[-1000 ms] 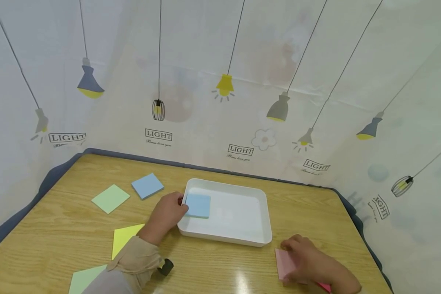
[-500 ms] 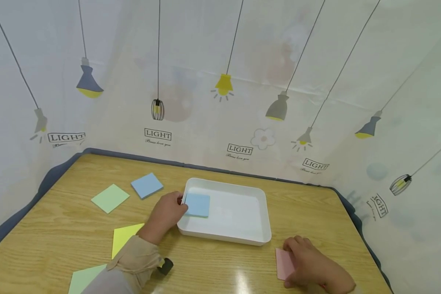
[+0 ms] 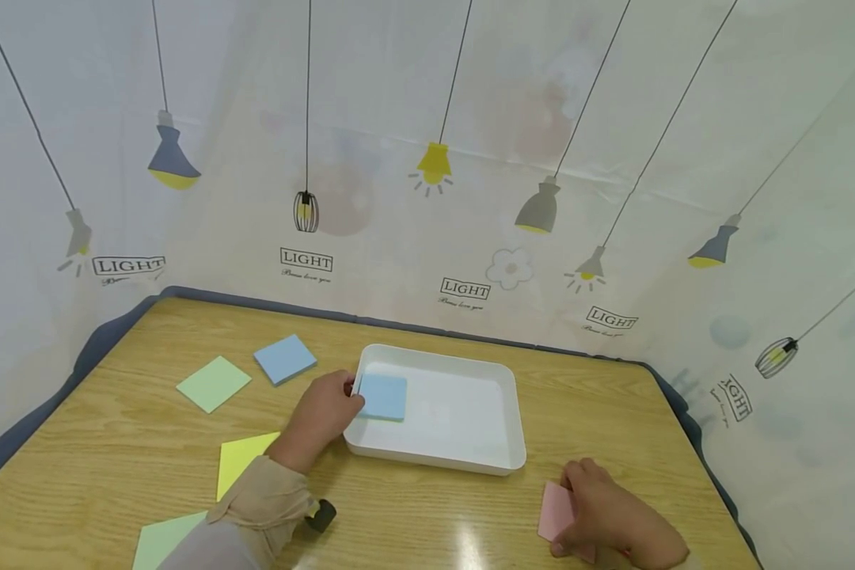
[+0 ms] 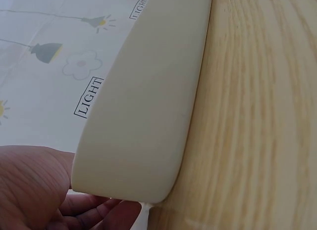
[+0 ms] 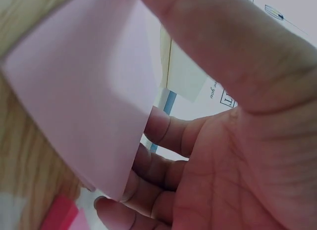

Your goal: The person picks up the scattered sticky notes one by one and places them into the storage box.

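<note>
My left hand (image 3: 328, 412) grips the left wall of a white tray (image 3: 463, 459), thumb over the rim and fingers outside; the left wrist view shows the fingers curled at the end of the tray (image 4: 138, 106). Inside the tray, against that wall, lies a light blue sticky note pad (image 3: 383, 397). To the right of the tray, my right hand (image 3: 606, 507) pinches a pink sticky note pad (image 3: 557, 511) by its edges. In the right wrist view the pink pad (image 5: 84, 86) is tilted between thumb and fingertips, with a red pad (image 5: 59, 215) below it.
On the left of the wooden table (image 3: 427, 522) lie a green pad (image 3: 214, 384), a blue pad (image 3: 286, 360), a yellow pad (image 3: 242, 459) and a second green pad (image 3: 164, 542), the last two partly covered by the left arm. A printed curtain (image 3: 399, 261) stands behind the table.
The right hand has drawn the pink pad slightly to the right and tilted it up from the table. The left hand and the tray stay in place.
</note>
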`<action>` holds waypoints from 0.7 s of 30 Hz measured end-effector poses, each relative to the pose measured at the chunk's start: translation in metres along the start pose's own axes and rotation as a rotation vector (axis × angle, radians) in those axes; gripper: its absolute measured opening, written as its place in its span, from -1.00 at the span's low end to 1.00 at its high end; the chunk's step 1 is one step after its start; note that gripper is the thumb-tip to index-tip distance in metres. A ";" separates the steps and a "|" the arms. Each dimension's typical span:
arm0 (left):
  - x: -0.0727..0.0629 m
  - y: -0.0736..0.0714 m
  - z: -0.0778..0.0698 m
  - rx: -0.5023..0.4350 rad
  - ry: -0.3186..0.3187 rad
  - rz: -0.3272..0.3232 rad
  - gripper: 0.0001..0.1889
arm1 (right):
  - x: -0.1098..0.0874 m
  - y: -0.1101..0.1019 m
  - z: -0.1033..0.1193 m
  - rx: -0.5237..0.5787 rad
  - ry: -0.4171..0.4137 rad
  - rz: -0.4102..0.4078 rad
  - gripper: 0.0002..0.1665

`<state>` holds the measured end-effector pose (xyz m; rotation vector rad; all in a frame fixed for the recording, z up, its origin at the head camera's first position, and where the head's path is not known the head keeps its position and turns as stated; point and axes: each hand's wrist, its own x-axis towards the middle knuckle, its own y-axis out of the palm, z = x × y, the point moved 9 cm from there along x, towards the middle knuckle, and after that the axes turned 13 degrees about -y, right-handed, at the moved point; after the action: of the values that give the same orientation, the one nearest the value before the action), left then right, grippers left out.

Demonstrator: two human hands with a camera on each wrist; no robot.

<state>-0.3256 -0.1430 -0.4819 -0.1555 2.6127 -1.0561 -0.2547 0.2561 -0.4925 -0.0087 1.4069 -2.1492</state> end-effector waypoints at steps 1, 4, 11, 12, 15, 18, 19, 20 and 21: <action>0.000 0.000 0.000 0.000 0.002 -0.001 -0.63 | 0.000 0.000 0.000 0.002 0.002 0.001 -0.13; 0.000 0.000 0.000 -0.001 0.004 -0.002 -0.63 | -0.001 0.000 -0.001 0.003 0.001 0.003 -0.13; -0.001 -0.001 -0.001 0.003 0.010 -0.003 -0.63 | -0.001 0.000 -0.003 -0.010 0.030 0.005 -0.09; -0.001 -0.001 -0.001 0.002 0.009 -0.002 -0.63 | -0.001 0.000 -0.003 -0.012 0.037 0.004 -0.08; -0.001 -0.001 -0.001 0.002 0.005 0.000 -0.63 | -0.001 0.000 -0.003 -0.009 0.052 0.002 -0.07; -0.001 -0.001 -0.001 0.005 0.003 0.001 -0.63 | -0.001 0.000 -0.001 0.005 0.039 -0.002 -0.10; -0.001 -0.001 -0.001 0.005 0.003 0.001 -0.63 | -0.001 0.000 -0.001 0.009 0.033 -0.003 -0.11; -0.001 0.000 -0.001 0.005 0.003 0.001 -0.63 | -0.001 0.000 0.000 0.015 0.026 -0.004 -0.12; 0.000 0.000 -0.001 0.004 0.003 0.001 -0.63 | -0.002 0.000 0.001 0.023 0.023 -0.002 -0.13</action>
<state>-0.3257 -0.1423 -0.4808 -0.1514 2.6124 -1.0619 -0.2530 0.2562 -0.4921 0.0235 1.3952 -2.1737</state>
